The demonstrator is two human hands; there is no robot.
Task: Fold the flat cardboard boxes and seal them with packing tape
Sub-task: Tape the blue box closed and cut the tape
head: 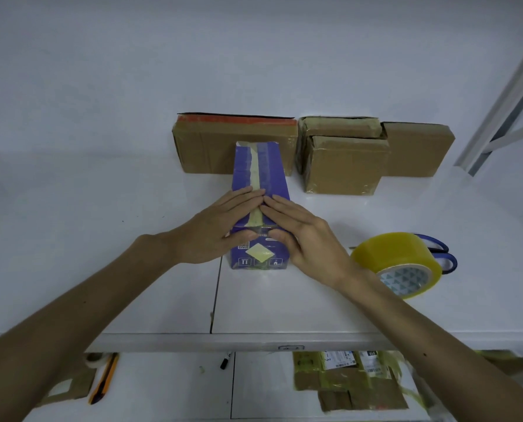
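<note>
Left fingers (242, 197) and right fingers (283, 207) press purple box (273, 175)

Left hand (220, 228) and right hand (304, 237) press the purple box (272, 172) (tape roll (397, 263) nearby).

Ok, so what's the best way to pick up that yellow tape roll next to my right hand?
Grip the tape roll across its wide yellow band, coming from above with the right hand, the nearer one. It seems to stand on edge with its core facing you, so thumb in the core, fingers over the band. Scissors lie just behind, so avoid that side.
</note>
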